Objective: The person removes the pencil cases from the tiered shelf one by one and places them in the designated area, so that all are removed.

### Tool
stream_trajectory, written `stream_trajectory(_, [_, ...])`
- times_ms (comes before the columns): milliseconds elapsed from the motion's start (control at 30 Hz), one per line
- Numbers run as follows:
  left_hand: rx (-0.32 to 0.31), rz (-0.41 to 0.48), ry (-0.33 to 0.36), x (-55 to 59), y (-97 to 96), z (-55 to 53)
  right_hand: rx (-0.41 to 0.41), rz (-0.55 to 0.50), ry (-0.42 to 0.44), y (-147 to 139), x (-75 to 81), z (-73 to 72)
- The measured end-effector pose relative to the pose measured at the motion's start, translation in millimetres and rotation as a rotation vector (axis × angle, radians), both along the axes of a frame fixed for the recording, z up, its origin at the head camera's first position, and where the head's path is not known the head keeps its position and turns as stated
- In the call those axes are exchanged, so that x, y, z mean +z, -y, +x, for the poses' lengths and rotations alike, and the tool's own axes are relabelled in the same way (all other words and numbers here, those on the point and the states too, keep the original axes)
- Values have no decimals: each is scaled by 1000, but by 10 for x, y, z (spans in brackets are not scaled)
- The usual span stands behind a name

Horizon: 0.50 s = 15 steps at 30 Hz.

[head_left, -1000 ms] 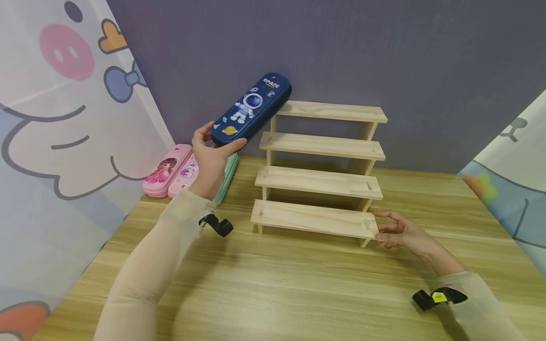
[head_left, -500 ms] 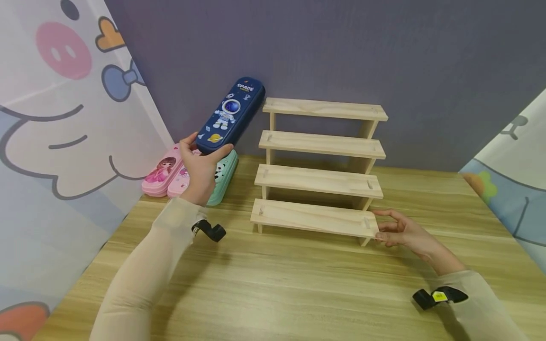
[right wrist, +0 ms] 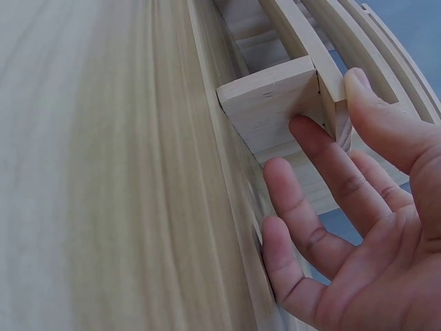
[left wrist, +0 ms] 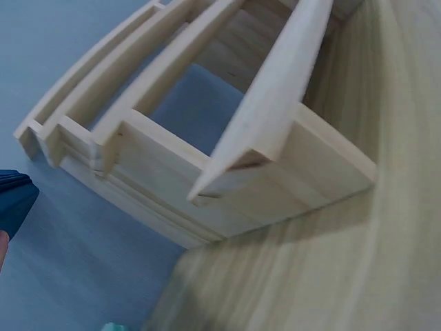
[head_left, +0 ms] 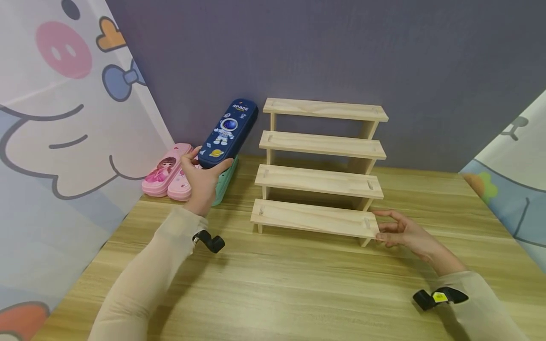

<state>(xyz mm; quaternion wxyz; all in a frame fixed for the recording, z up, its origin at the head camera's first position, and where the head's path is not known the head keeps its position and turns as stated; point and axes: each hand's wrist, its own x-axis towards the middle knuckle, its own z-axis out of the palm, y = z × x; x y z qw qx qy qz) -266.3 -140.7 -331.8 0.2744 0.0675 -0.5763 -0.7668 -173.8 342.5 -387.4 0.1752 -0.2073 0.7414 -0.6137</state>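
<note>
My left hand [head_left: 202, 184] grips the lower end of a dark blue pencil case [head_left: 226, 132] with an astronaut and the word SPACE on it. The case is tilted and held above a green pencil case [head_left: 224, 183], partly hiding it. In the left wrist view only a corner of the blue case [left wrist: 15, 207] shows at the left edge. A four-step wooden display stand [head_left: 315, 218] is on the table. My right hand [head_left: 409, 239] pinches the right end of its lowest shelf; the right wrist view has the thumb on the board's edge and a finger underneath.
Two pink pencil cases [head_left: 159, 175] lie beside the green one at the back left of the wooden table [head_left: 273, 284]. A grey panel [head_left: 324, 52] rises behind the stand. Cartoon-printed cloths [head_left: 85, 142] bound the left and right sides.
My left hand has carried the blue pencil case left, away from the stand, then lowered it toward the green case. The right hand and the stand have stayed in place.
</note>
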Motion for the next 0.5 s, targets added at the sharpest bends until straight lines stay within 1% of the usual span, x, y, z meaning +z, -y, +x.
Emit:
stream_trajectory(100, [14, -28, 10, -80, -14, 8, 11, -13, 1, -7, -10, -1])
stream_trajectory(233, [61, -139, 97, -182, -26, 45, 5, -4, 3, -10, -15, -2])
stream_trajectory(333, [69, -197, 133, -254, -35, 72, 5, -5, 4, -12, -13, -2])
stream_trajectory(433, [63, -208, 134, -318, -47, 76, 6, -6, 3, -9, -6, -3])
stream_trajectory(500, [69, -217, 139, -358, -57, 74, -2, 0, 2, -3, -6, -6])
